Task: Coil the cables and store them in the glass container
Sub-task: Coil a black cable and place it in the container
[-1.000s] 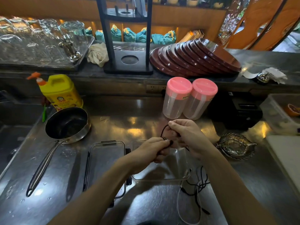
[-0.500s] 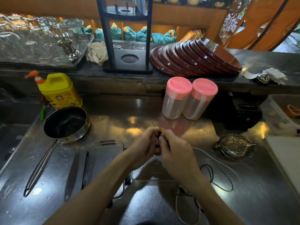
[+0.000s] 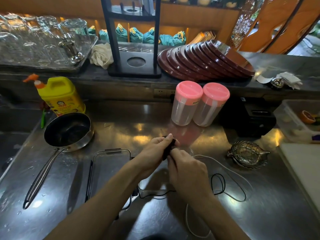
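Wet steel counter (image 3: 121,130), saucepan (image 3: 68,131) at left with yellow soap jug (image 3: 59,95) behind, lid (image 3: 110,172) beside glass container (image 3: 155,186), two pink-capped jars (image 3: 199,104) at back, metal dish (image 3: 247,154) right, black cable (image 3: 219,185) and white cable (image 3: 230,172) loose in front

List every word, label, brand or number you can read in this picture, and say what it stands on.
None can be read.
Yellow detergent bottle: printed label with cartoon faces, text too blurred.
Pink-lidded jars: small labels under the lids, too small.
Black device: small sticker, illegible.
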A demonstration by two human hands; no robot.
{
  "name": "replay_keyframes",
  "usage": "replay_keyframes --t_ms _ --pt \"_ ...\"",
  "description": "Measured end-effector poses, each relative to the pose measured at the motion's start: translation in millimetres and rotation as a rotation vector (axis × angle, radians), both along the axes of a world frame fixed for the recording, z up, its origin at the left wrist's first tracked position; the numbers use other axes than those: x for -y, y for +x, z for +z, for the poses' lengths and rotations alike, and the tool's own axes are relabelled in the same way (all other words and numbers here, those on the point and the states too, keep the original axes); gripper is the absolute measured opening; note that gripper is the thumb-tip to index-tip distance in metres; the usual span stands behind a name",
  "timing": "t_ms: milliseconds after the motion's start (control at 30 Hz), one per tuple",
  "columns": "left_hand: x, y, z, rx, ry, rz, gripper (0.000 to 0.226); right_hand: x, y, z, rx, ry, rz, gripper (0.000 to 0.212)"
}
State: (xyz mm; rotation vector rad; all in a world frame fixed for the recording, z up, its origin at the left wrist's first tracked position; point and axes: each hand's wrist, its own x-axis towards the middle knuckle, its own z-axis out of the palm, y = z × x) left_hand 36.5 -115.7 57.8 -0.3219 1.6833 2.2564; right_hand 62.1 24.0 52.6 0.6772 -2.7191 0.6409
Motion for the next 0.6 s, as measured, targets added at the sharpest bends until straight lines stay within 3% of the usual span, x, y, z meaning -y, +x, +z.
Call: replay_keyframes --t_ms 67,200,267,367,500,600 --pt "0 0 6 0.010 0.129 0.033 0.037 -1 -3 -1 0.176 -0.204 -0.014 0.016" --pt "0 -7 7 0.055 0.443 0.169 0.036 -2 -11 -9 0.716 -0.721 -0.013 0.038" --pt "5 -10 6 0.067 0.579 0.228 0.035 -10 -14 -17 0.944 -0.818 -0.044 0.042" --pt "10 -5 4 0.087 0.737 0.101 0.037 -21 -20 -29 1.227 -0.991 0.001 0.038" --pt "4 2 -4 0.128 0.850 -0.079 0.037 -21 -30 -29 1.353 -1.277 0.146 0.033" --pt "5 4 -9 0.146 0.840 -0.082 0.038 -21 -33 -14 1.224 -1.149 0.213 0.027"
